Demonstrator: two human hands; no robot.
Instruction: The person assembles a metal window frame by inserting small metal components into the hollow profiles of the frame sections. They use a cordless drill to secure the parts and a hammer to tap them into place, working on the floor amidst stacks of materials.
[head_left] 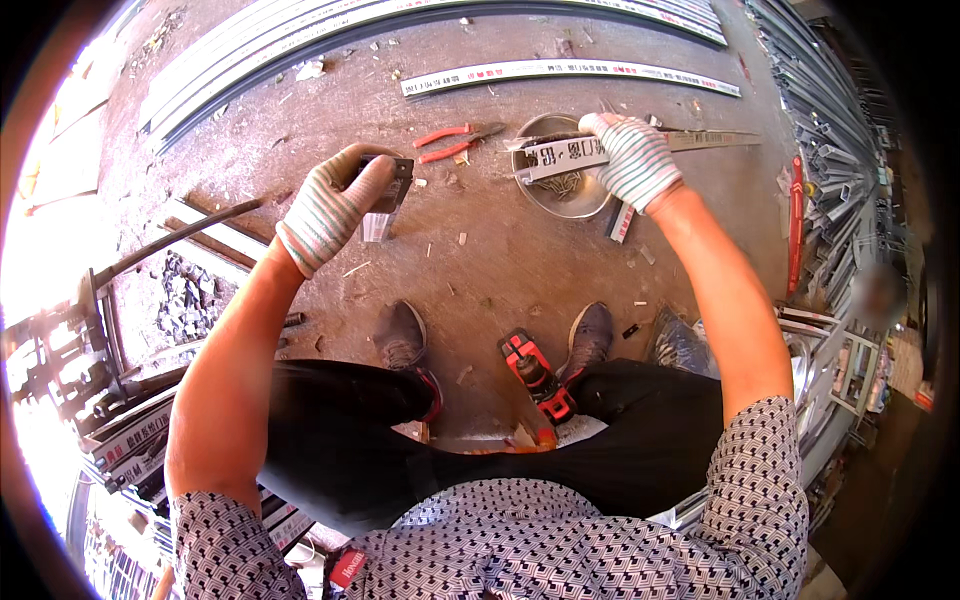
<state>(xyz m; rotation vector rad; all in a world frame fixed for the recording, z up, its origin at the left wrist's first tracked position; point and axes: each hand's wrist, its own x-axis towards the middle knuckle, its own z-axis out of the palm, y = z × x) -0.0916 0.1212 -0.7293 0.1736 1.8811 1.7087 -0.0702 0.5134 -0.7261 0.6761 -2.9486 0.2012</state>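
The left hand [335,205], in a striped knit work glove, is closed around a short dark metal bracket piece [385,190], gripping it by its upper end so that its pale lower part hangs free above the floor. The right hand [630,160], gloved the same way, is lowered with curled fingers over a round shiny metal bowl [560,185] that holds what look like small screws or fittings; whether the fingers have pinched anything cannot be told, as the glove hides the tips. A long pale aluminium strip with printed film [600,150] lies across the bowl's rim, just under that hand.

By the look of it, the step in hand is fetching a fastener for the bracket: one hand keeps the part ready while the other picks from the bowl. The next move would call for bringing both hands together, and likely for the red and black cordless drill [537,378] lying on the concrete floor [480,260] between the person's grey shoes.

The bracket is well left of the bowl, the two hands apart. Red-handled pliers [455,140] lie on the floor between them, nearer the bowl. Further long aluminium profiles [570,72] lie along the floor's far edge.
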